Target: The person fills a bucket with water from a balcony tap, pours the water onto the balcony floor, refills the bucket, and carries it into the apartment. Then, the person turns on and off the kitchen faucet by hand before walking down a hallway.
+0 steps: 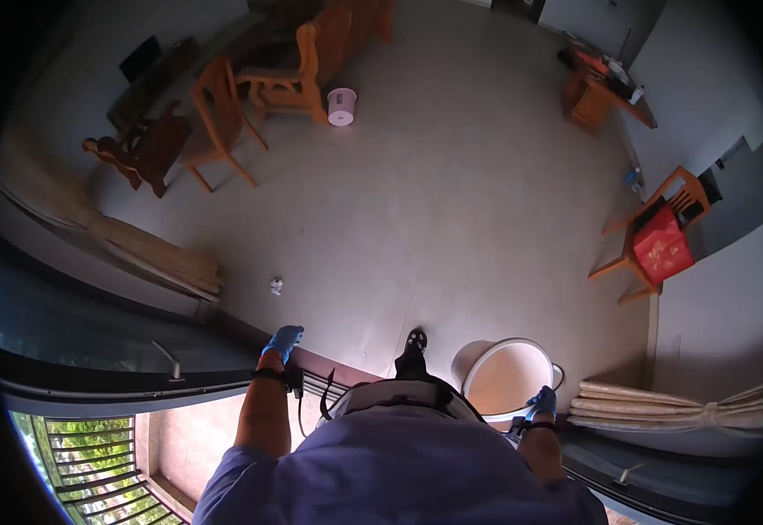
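The right hand (542,402), in a blue glove, is at the near right edge of a large white bucket (508,378), its fingers folded onto it where a loop handle (560,377) stands out; whether they grip the rim or the handle, I cannot tell. The bucket is near, just right of the person's dark shoe (415,339), its mouth facing up and its pale inside showing. The left hand (284,340), also gloved in blue, is out to the near left over the edge of the doorway, fingers partly curled; I cannot tell whether they are pressed together or pinch anything. Beyond it on the floor is a small white object (276,286), too small to make out. To the near right, a tied curtain (661,409) hangs beside the bucket; farther right, a red cloth (664,247) lies over a wooden chair (637,265). Far left of centre, a pink bin (341,108) stands beside a carved wooden seat (311,66).
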`<state>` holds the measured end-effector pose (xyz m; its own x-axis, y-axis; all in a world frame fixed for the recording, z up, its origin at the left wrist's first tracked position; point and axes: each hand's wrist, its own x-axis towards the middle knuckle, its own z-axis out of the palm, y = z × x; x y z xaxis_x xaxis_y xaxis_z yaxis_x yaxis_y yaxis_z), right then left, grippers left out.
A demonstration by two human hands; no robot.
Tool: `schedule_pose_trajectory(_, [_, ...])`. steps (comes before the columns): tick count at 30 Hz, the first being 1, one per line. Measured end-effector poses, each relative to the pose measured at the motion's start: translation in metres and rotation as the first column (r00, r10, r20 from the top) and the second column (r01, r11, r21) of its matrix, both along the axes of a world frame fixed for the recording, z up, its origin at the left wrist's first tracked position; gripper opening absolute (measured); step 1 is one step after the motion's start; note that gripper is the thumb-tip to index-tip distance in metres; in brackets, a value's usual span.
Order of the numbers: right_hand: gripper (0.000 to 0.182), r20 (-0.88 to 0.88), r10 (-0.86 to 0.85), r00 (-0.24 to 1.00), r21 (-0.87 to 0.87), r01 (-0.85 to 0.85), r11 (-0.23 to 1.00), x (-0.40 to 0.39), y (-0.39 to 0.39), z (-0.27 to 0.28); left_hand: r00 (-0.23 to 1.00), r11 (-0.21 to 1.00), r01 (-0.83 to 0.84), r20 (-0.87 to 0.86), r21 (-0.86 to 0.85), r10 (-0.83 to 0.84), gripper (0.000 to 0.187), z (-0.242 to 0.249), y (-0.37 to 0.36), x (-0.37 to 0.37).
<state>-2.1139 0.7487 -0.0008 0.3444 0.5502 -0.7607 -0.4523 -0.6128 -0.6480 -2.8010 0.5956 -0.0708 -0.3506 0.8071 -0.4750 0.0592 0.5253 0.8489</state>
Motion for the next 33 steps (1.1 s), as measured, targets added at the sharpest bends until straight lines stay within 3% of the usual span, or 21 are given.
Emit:
schedule_pose_trajectory(2, [0.027, -0.041, 0.018, 0.999, -0.032, -0.019, 0.999, -0.007, 0.043, -0.005, 0.897, 0.900, -0.125, 0.340, -0.417, 0.282, 0.017, -0.003, -0.027, -0.001])
schedule_pose_trajectory(3, [0.028, -0.039, -0.034, 0.999, -0.027, 0.033, 0.999, -0.015, 0.063, -0.004, 0.902, 0.820, -0.154, 0.261, -0.551, 0.345, 0.018, -0.013, -0.044, 0.002])
schedule_pose_trajectory(4, [0.028, -0.036, -0.046, 0.998, -0.032, 0.045, 0.998, -0.023, 0.082, -0.005, 0.885, 0.837, -0.150, 0.306, -0.527, 0.351, 0.020, -0.034, -0.064, 0.000])
schedule_pose_trajectory(6, [0.028, -0.023, -0.052, 0.998, -0.047, 0.051, 0.998, -0.024, 0.116, -0.012, 0.901, 0.777, -0.149, 0.239, -0.611, 0.361, 0.017, 0.002, -0.070, 0.015])
schedule_pose_trajectory(7, [0.028, -0.021, -0.060, 0.998, -0.055, 0.059, 0.997, -0.030, 0.129, -0.007, 0.813, 0.708, -0.304, 0.214, -0.637, 0.542, 0.020, -0.003, -0.075, 0.025])
schedule_pose_trajectory(8, [0.028, -0.003, -0.025, 1.000, -0.035, 0.025, 0.999, -0.029, 0.142, -0.011, 0.856, 0.717, -0.217, 0.223, -0.662, 0.466, 0.020, -0.003, -0.077, 0.033])
schedule_pose_trajectory(10, [0.027, 0.028, -0.043, 0.999, -0.055, 0.044, 0.997, -0.037, 0.165, 0.000, 0.976, 0.755, 0.159, 0.217, -0.637, -0.023, 0.020, 0.003, -0.069, 0.037])
schedule_pose_trajectory(12, [0.027, 0.058, -0.078, 0.995, -0.115, 0.085, 0.990, -0.037, 0.197, -0.004, 0.912, 0.703, 0.396, 0.161, -0.590, -0.378, 0.020, 0.003, -0.039, 0.032])
schedule_pose_trajectory(15, [0.027, 0.112, -0.132, 0.985, -0.118, 0.145, 0.982, -0.039, 0.234, -0.003, 0.812, 0.628, 0.530, 0.128, -0.569, -0.570, 0.020, -0.012, 0.030, -0.007])
schedule_pose_trajectory(19, [0.025, 0.170, -0.301, 0.938, -0.058, 0.315, 0.947, -0.050, 0.248, 0.015, 0.704, 0.580, 0.645, 0.093, -0.497, -0.704, 0.020, -0.018, 0.200, -0.107])
schedule_pose_trajectory(20, [0.024, 0.140, -0.324, 0.936, -0.050, 0.333, 0.942, -0.047, 0.253, 0.014, 0.803, 0.685, 0.581, 0.170, -0.440, -0.572, 0.020, -0.004, 0.261, -0.133])
schedule_pose_trajectory(21, [0.023, 0.117, -0.371, 0.921, -0.022, 0.375, 0.927, -0.049, 0.256, 0.018, 0.976, 0.875, 0.214, 0.139, -0.435, -0.170, 0.022, -0.035, 0.311, -0.172])
schedule_pose_trajectory(22, [0.022, 0.089, -0.415, 0.906, 0.000, 0.416, 0.909, -0.052, 0.259, 0.021, 0.958, 0.885, -0.204, 0.102, -0.418, 0.269, 0.025, -0.062, 0.364, -0.208])
schedule_pose_trajectory(23, [0.022, 0.069, -0.441, 0.895, 0.019, 0.441, 0.897, -0.053, 0.263, 0.022, 0.922, 0.891, -0.346, 0.066, -0.294, 0.381, 0.024, -0.036, 0.433, -0.225])
schedule_pose_trajectory(24, [0.021, 0.043, -0.466, 0.884, 0.034, 0.465, 0.885, -0.053, 0.266, 0.018, 0.941, 0.921, -0.323, 0.030, -0.219, 0.337, 0.035, 0.001, 0.496, -0.222])
schedule_pose_trajectory(25, [0.021, 0.051, -0.494, 0.868, 0.040, 0.493, 0.869, -0.053, 0.270, 0.013, 0.960, 0.955, -0.236, 0.108, -0.179, 0.257, 0.049, 0.058, 0.556, -0.202])
schedule_pose_trajectory(28, [0.021, -0.028, -0.559, 0.829, 0.030, 0.559, 0.828, -0.058, 0.289, -0.002, 0.998, 0.999, 0.035, 0.053, 0.029, -0.036, 0.043, 0.150, 0.684, -0.142])
schedule_pose_trajectory(29, [0.022, -0.094, -0.560, 0.823, 0.015, 0.564, 0.826, -0.061, 0.297, -0.012, 0.997, 0.998, 0.068, 0.026, 0.010, -0.069, 0.043, 0.160, 0.713, -0.124])
schedule_pose_trajectory(31, [0.020, -0.254, -0.535, 0.806, 0.009, 0.555, 0.831, -0.059, 0.318, -0.036, 0.937, 0.931, 0.347, -0.018, 0.109, -0.348, 0.041, 0.169, 0.755, -0.087])
schedule_pose_trajectory(32, [0.013, -0.229, -0.586, 0.778, -0.037, 0.594, 0.803, -0.059, 0.331, -0.050, 0.930, 0.926, 0.368, -0.035, 0.086, -0.367, 0.041, 0.170, 0.765, -0.066])
schedule_pose_trajectory(33, [0.014, -0.188, -0.593, 0.783, -0.060, 0.593, 0.803, -0.063, 0.343, -0.066, 0.715, 0.786, 0.613, -0.366, -0.080, -0.595, 0.042, 0.169, 0.771, -0.045])
